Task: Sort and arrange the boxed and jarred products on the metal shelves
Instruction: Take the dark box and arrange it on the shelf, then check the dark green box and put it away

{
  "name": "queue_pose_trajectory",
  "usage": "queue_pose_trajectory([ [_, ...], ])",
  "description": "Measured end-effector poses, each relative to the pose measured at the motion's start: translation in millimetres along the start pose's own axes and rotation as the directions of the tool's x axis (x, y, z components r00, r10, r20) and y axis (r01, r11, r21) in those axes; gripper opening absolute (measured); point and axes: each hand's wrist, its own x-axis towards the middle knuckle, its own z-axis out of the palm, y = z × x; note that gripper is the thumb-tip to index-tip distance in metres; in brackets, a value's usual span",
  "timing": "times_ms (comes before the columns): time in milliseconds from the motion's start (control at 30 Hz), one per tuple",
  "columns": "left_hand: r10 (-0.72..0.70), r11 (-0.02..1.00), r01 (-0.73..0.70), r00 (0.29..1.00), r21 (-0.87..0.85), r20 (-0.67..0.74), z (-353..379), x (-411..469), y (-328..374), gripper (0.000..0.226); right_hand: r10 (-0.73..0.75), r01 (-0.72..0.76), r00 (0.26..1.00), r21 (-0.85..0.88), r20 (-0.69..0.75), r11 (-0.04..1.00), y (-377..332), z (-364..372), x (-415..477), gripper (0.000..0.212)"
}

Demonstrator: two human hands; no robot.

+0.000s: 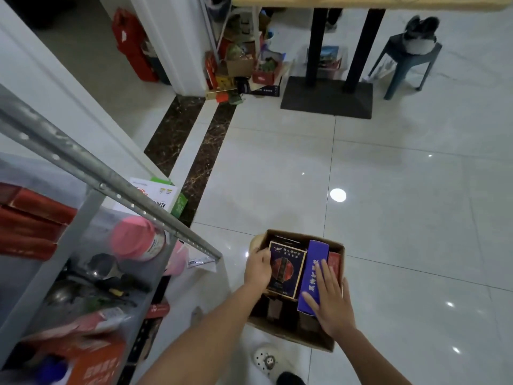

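An open cardboard carton (339,247) sits on the glossy tiled floor (402,190) at about 6 o'clock in the head view. Several of the boxed products stand packed in it. The left grip (258,266) curls its fingers round the 9 o'clock edge of a dark box (286,269) with a red design and gold border, holding it. Just beside that, toward 3 o'clock, stands a purple box (315,262). The right grip (330,304) lies flat on it, fingers straight and spread, closed round nothing. A thin red box (334,262) is wedged between the purple one and the carton's wall.

The metal shelves (111,184) fill the 8 to 9 o'clock side. On them are a jar with a pink lid (133,237), a stack of red boxes (30,218) at its 9 o'clock, and an orange box (94,365) lower down. What lies on the middle level is too blurred to tell.

A white and green box (158,195) stands on the floor behind the shelves. At 12 o'clock a desk (327,98) rises on black legs, with a grey stool (408,59) at about 1 o'clock.
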Motion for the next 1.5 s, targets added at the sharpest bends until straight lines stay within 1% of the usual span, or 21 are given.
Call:
queue_pose_trajectory([
  [33, -0.001, 0.998, 0.002, 1.0, 0.057, -0.015, 2.5, 0.1, -5.5, 0.031, 0.003, -0.003, 1.0, -0.012, 0.007, 1.0, -0.2, 3.6, 1.3, 0.101],
  [100, -0.036, 0.981, 0.03, 0.999, 0.192, 0.024, 9.1, 2.7, -19.2, 0.037, 0.016, -0.015, 0.999, -0.018, 0.029, 1.0, 0.0, 6.1, 3.7, 0.105],
  [200, -0.144, 0.883, 0.096, 0.987, 0.459, 0.071, 19.1, 4.3, -31.7, 0.054, 0.032, -0.031, 0.999, -0.017, 0.044, 0.999, -2.1, 3.5, 4.2, 0.091],
  [300, -0.185, 0.833, 0.115, 0.98, 0.542, 0.077, 24.4, 3.7, -33.9, 0.063, 0.041, -0.04, 0.999, -0.025, 0.033, 0.999, -7.0, -2.4, 2.4, 0.092],
  [433, -0.143, 0.767, 0.045, 0.984, 0.641, 0.102, 22.6, -3.2, -37.9, 0.069, 0.018, -0.016, 0.998, -0.031, 0.053, 0.999, -5.5, -1.4, 2.1, 0.119],
  [500, -0.101, 0.725, 0.004, 0.99, 0.689, 0.101, 16.4, -12.3, -41.9, 0.071, 0.036, -0.031, 0.997, -0.078, 0.068, 0.996, -4.9, -0.5, 2.9, 0.125],
  [567, -0.056, 0.691, -0.025, 0.995, 0.723, 0.087, 5.5, -24.4, -46.3, 0.073, 0.054, -0.036, 0.993, -0.161, 0.107, 0.986, -5.8, -5.0, 3.0, 0.115],
  [633, -0.021, 0.668, -0.042, 0.997, 0.743, 0.076, -9.5, -41.1, -52.0, 0.073, 0.067, -0.044, 0.991, -0.187, 0.116, 0.981, -7.2, -11.3, 2.0, 0.095],
  [667, -0.011, 0.662, -0.04, 0.998, 0.748, 0.063, -19.3, -51.5, -55.7, 0.072, 0.076, -0.053, 0.99, -0.19, 0.115, 0.98, -10.3, -14.7, 0.3, 0.088],
  [733, -0.018, 0.662, 0.004, 1.0, 0.749, 0.011, -39.4, -68.5, -62.4, 0.07, 0.075, -0.056, 0.994, -0.203, 0.084, 0.978, -22.1, -23.7, -4.3, 0.086],
  [767, -0.032, 0.667, 0.049, 0.999, 0.744, -0.037, -51.6, -78.0, -64.6, 0.07, 0.053, -0.04, 0.997, -0.215, 0.055, 0.976, -32.7, -30.7, -8.7, 0.093],
  [833, -0.041, 0.676, 0.133, 0.989, 0.725, -0.143, -76.1, -97.1, -65.9, 0.071, -0.016, 0.025, 0.999, -0.239, 0.038, 0.971, -55.5, -43.5, -18.1, 0.118],
  [900, -0.033, 0.681, 0.203, 0.968, 0.704, -0.248, -103.7, -123.3, -66.7, 0.072, -0.103, 0.109, 0.994, -0.273, 0.038, 0.956, -83.5, -55.1, -29.3, 0.129],
  [933, -0.03, 0.678, 0.235, 0.956, 0.697, -0.292, -117.8, -138.6, -68.4, 0.072, -0.142, 0.149, 0.989, -0.28, 0.047, 0.948, -99.0, -60.1, -37.1, 0.129],
  [967, -0.029, 0.678, 0.263, 0.942, 0.686, -0.333, -132.3, -155.1, -71.6, 0.073, -0.188, 0.197, 0.98, -0.272, 0.059, 0.942, -115.2, -63.5, -45.2, 0.119],
  [1000, -0.028, 0.683, 0.293, 0.926, 0.67, -0.376, -146.3, -171.7, -74.9, 0.074, -0.245, 0.254, 0.967, -0.275, 0.068, 0.927, -131.5, -65.4, -52.9, 0.101],
  [1033, -0.031, 0.689, 0.324, 0.907, 0.649, -0.42, -160.6, -188.8, -79.4, 0.074, -0.303, 0.311, 0.95, -0.293, 0.073, 0.904, -147.6, -66.2, -60.6, 0.084],
  [1100, -0.04, 0.684, 0.38, 0.872, 0.622, -0.489, -189.6, -223.3, -89.3, 0.07, -0.413, 0.413, 0.908, -0.34, 0.078, 0.845, -182.1, -65.9, -76.0, 0.073],
  [1167, -0.067, 0.668, 0.44, 0.839, 0.601, -0.54, -218.1, -257.4, -100.5, 0.066, -0.501, 0.494, 0.862, -0.358, 0.08, 0.793, -221.9, -67.4, -93.2, 0.073],
  [1300, -0.103, 0.732, 0.543, 0.685, 0.412, -0.721, -267.8, -317.6, -125.1, 0.071, -0.659, 0.629, 0.75, -0.379, 0.066, 0.679, -305.4, -75.3, -122.4, 0.075],
  [1500, -0.248, 0.742, 0.628, 0.581, 0.233, -0.775, -322.3, -357.7, -151.7, 0.075, -0.819, 0.761, 0.574, -0.368, -0.002, 0.534, -409.8, -96.6, -148.3, 0.077],
])
